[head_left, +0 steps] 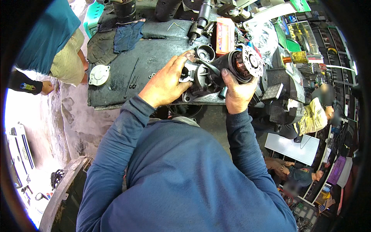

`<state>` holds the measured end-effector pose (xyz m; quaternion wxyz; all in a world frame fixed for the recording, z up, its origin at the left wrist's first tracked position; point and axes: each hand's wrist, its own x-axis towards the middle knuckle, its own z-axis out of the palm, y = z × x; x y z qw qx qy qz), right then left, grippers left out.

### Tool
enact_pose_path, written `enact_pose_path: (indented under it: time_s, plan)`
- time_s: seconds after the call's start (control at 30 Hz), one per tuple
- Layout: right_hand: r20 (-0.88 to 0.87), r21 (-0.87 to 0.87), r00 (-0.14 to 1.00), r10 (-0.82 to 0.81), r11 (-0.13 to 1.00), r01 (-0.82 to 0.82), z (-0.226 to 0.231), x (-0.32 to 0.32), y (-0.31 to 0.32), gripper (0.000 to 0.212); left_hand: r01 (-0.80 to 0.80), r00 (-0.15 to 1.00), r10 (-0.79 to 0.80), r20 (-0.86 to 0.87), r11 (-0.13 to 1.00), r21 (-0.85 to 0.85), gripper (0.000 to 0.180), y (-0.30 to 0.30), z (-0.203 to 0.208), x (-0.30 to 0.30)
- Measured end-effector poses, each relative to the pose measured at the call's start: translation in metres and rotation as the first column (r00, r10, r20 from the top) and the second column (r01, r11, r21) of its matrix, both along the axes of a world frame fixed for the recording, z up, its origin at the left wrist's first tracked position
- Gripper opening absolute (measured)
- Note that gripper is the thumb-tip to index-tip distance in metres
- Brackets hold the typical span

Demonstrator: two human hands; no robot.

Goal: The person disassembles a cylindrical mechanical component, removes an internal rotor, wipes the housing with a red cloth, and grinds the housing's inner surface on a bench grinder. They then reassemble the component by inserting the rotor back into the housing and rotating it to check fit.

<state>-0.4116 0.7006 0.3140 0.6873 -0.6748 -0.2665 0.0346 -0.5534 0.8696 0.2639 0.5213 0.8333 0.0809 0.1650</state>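
Note:
A starter motor lies tilted at the bench's near edge, its black cylindrical body [221,63] pointing right. Copper windings [240,62] show at its right end, beside a round light-metal plate [254,62] with holes. My right hand [239,92] is closed around that end from below, thumb on the black casing. At the other end, my left hand [166,83] grips the grey metal housing [201,79], fingers over its far side and thumb on the near side. The fingertips are partly hidden. Just beyond sits a round metal cup [205,53].
Left on the dark bench [112,91] lie a round pale cover [99,75], long thin bolts [134,77], small washers and rags [128,36]. A red box [225,36] and a power tool [203,17] stand behind. Someone in a teal shirt [48,34] stands at left; others are at right.

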Motion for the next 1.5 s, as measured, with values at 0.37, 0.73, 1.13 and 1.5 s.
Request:
enact_pose_path:
  time_s: [0.37, 0.73, 1.13, 1.5]
  plan:
    - [0.003, -0.016, 0.994, 0.108, 0.994, -0.108, -0.003, 0.001, -0.016, 0.091, 0.089, 0.995, -0.085, -0.053, 0.993, 0.08, 0.09, 0.03, 0.006, 0.013]
    - [-0.019, 0.218, 0.852, 0.523, 0.834, -0.507, 0.026, 0.053, -0.016, 0.103, -0.435, 0.796, 0.31, 0.52, 0.89, 0.134, 0.053, -0.043, 0.096, -0.018]
    - [0.079, 0.107, 0.895, 0.44, 0.889, -0.446, 0.025, 0.064, -0.006, 0.054, -0.396, 0.81, 0.308, 0.499, 0.915, 0.078, 0.084, -0.08, 0.051, 0.081]
    - [-0.026, 0.152, 0.846, 0.532, 0.839, -0.523, 0.025, 0.068, -0.004, 0.056, -0.394, 0.782, 0.424, 0.457, 0.904, -0.164, 0.092, -0.087, 0.044, 0.089]
